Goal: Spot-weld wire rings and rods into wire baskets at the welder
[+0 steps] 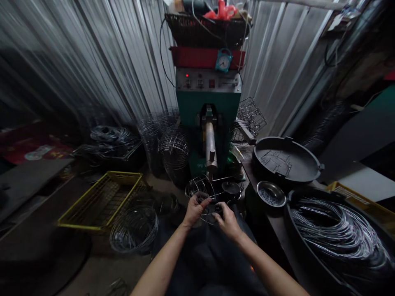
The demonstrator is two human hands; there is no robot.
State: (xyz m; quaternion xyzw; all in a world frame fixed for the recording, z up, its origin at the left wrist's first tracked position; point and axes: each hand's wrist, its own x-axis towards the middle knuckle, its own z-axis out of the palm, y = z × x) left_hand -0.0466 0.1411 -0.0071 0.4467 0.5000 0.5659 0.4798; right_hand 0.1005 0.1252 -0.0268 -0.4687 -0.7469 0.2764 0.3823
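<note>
Below the electrode of a green spot welder (210, 164), my two hands work close together over my lap. My left hand (195, 210) has its fingers closed on a thin round wire frame (207, 221). From the right, my right hand (228, 221) pinches the same frame between thumb and fingers. Part of the frame is hidden by the fingers, and dim light blurs its finer wires. Just beyond the left hand, a round wire basket piece (196, 186) sits under the electrode. A dark round disc (231, 188) lies to its right.
To the right are a bowl of small metal pieces (271, 194), a black pan with wire grids (288, 144) and a tub of wire rings (336, 230). On the left stand a yellow basket (101, 227), a wire coil (134, 230) and stacked wire baskets (174, 150).
</note>
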